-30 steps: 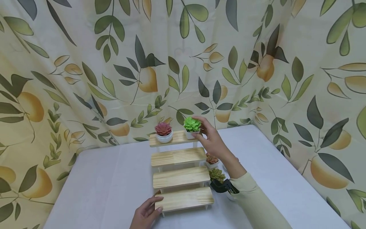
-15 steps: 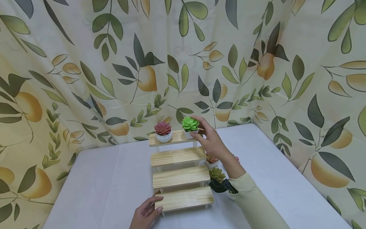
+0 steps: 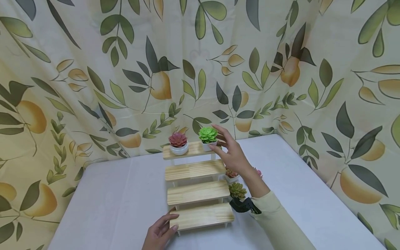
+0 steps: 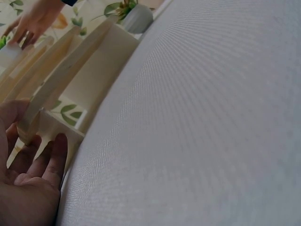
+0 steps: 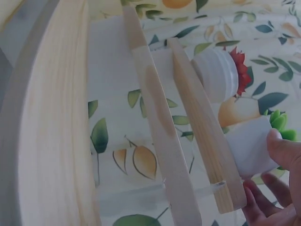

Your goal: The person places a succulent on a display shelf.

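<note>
A four-tier wooden display stand (image 3: 200, 192) stands on the table. My left hand (image 3: 159, 232) holds the left end of its lowest tier; in the left wrist view, the thumb lies against the board's edge with the fingers (image 4: 55, 160) beneath. On the top tier, a bright green succulent (image 3: 208, 134) in a white pot (image 5: 251, 147) stands at the right end. My right hand (image 3: 232, 152) is around its right side, thumb at the pot and index finger raised apart from the leaves. A reddish succulent (image 3: 178, 140) in a round white pot (image 3: 179, 149) stands at the tier's left end.
Right of the stand are an orange-brown succulent (image 3: 231, 174), an olive-green succulent (image 3: 237, 190) and a pink plant (image 3: 258, 172), partly hidden by the right arm. A black strap (image 3: 241, 205) is at the right wrist. Leaf-patterned curtain (image 3: 200, 62) surrounds the white table (image 3: 118, 194).
The green succulent has shifted slightly left on the top tier. The right index finger has lifted away from its leaves. My left hand stays on the lowest tier.
</note>
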The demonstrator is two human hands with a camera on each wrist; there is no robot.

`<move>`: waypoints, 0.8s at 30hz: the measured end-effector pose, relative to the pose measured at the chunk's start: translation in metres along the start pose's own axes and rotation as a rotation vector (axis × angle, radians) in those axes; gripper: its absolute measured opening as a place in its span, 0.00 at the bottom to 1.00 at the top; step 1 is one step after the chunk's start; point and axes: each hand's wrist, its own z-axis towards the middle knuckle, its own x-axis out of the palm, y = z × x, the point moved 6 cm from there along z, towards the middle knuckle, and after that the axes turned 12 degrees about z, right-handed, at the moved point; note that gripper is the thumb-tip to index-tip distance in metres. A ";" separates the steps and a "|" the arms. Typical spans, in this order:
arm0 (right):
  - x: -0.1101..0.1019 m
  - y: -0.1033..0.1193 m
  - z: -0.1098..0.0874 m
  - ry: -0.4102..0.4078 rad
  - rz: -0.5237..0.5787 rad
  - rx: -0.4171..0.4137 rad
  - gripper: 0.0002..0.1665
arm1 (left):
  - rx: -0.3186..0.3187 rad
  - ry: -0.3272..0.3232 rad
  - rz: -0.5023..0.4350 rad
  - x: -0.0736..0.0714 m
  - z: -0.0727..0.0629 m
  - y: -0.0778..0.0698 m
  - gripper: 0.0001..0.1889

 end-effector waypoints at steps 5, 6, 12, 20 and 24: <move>-0.007 0.006 -0.009 -0.029 -0.007 -0.040 0.42 | 0.030 -0.002 0.022 0.000 -0.002 -0.002 0.21; -0.008 0.008 -0.011 -0.033 -0.005 -0.050 0.42 | 0.041 -0.001 0.030 0.000 -0.003 -0.002 0.21; -0.019 0.014 -0.029 -0.067 -0.027 -0.053 0.40 | 0.038 -0.002 0.048 -0.001 -0.003 -0.001 0.21; -0.037 0.009 -0.055 -0.092 -0.082 -0.014 0.38 | 0.034 -0.018 0.051 -0.002 -0.002 0.001 0.21; -0.049 0.000 -0.071 -0.098 -0.165 0.045 0.34 | 0.033 -0.012 0.027 -0.001 -0.002 0.002 0.21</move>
